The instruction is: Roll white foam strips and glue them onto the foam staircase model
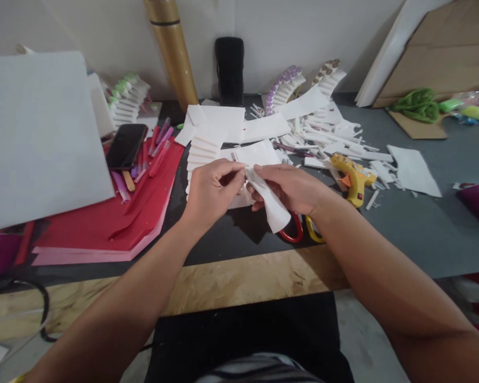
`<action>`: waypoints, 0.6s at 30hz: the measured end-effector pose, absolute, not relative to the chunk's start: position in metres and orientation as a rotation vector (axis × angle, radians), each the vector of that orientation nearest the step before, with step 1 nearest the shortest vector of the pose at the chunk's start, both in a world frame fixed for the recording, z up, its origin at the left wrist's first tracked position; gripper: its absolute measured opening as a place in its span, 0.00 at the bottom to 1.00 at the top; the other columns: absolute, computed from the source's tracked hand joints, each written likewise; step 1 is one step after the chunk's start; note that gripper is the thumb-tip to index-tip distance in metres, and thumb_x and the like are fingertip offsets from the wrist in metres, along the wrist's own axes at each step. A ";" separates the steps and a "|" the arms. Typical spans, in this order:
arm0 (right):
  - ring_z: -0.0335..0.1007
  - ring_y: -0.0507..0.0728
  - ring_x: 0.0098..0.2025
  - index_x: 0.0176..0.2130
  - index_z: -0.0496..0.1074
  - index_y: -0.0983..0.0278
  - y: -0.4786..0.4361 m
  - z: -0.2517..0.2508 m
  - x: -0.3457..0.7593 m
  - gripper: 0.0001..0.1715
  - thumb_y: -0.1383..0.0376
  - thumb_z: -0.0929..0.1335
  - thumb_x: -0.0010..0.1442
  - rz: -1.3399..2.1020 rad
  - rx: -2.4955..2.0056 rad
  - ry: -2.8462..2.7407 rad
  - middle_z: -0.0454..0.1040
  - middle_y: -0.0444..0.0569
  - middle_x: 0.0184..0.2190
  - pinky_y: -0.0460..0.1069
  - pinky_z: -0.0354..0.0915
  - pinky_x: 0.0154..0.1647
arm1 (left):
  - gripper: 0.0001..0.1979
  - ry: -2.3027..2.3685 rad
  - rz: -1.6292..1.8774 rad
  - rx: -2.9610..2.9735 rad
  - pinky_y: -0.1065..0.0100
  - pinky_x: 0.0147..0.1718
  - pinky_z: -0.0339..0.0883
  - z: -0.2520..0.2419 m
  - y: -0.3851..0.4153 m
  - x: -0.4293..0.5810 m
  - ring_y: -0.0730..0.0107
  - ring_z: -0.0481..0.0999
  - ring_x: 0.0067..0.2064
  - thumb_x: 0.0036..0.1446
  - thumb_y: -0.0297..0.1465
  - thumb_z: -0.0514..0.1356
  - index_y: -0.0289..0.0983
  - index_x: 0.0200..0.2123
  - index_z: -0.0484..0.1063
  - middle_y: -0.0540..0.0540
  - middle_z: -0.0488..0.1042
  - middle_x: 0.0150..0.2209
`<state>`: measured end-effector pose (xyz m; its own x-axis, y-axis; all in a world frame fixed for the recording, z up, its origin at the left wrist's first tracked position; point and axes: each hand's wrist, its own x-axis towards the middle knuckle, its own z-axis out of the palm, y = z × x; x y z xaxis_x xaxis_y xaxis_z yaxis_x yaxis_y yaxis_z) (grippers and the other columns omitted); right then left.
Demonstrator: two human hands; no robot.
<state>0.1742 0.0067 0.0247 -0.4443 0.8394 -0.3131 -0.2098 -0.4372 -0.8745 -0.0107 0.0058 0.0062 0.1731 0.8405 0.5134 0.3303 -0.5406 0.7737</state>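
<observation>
A strip of white paper (pixel 272 206) is pinched between my two hands, its wide loose end curling down to the right. My left hand (pixel 215 187) grips the narrow end with thumb and fingertips. My right hand (pixel 289 183) is closed on the same strip beside it. Under and behind the hands lie white paper sheets (pixel 257 153) and a row of pleated white paper pieces (pixel 201 151). Scissors with a red handle loop (pixel 293 231) and a yellow one (pixel 313 230) lie below my right hand, their blades hidden.
A yellow glue gun (pixel 355 181) lies to the right near white paper scraps (pixel 319 133). Red paper sheets (pixel 104 221), a phone (pixel 126 146) and a white board (pixel 40 138) are at left. A gold bottle (pixel 173 53) and a black case (pixel 229 69) stand behind.
</observation>
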 end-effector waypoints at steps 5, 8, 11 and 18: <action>0.69 0.50 0.22 0.31 0.78 0.66 0.005 0.025 0.171 0.12 0.60 0.77 0.56 1.665 -1.108 -1.222 0.75 0.45 0.23 0.45 0.70 0.24 | 0.07 1.120 1.324 1.961 0.70 0.28 0.69 0.005 0.007 -0.011 0.73 0.77 0.26 0.60 0.30 0.63 0.37 0.35 0.82 0.48 0.79 0.27; 0.68 0.49 0.21 0.31 0.77 0.66 0.004 0.026 0.169 0.12 0.60 0.78 0.54 1.538 -1.144 -1.278 0.75 0.44 0.22 0.45 0.67 0.22 | 0.06 1.116 1.317 1.885 0.71 0.26 0.69 0.005 0.005 -0.009 0.74 0.76 0.24 0.59 0.29 0.64 0.36 0.35 0.82 0.49 0.79 0.26; 0.66 0.49 0.22 0.30 0.77 0.66 0.002 0.025 0.168 0.11 0.61 0.77 0.54 1.368 -1.218 -1.354 0.74 0.44 0.22 0.45 0.61 0.21 | 0.05 1.137 1.323 1.854 0.72 0.25 0.67 0.006 0.002 -0.006 0.74 0.75 0.22 0.59 0.28 0.64 0.35 0.34 0.82 0.51 0.78 0.24; 0.61 0.48 0.23 0.27 0.77 0.68 -0.002 0.023 0.165 0.09 0.63 0.75 0.52 1.210 -1.235 -1.365 0.73 0.43 0.22 0.45 0.54 0.23 | 0.12 1.244 1.314 2.631 0.67 0.33 0.70 0.003 -0.001 -0.004 0.65 0.81 0.35 0.67 0.28 0.56 0.33 0.36 0.81 0.42 0.82 0.33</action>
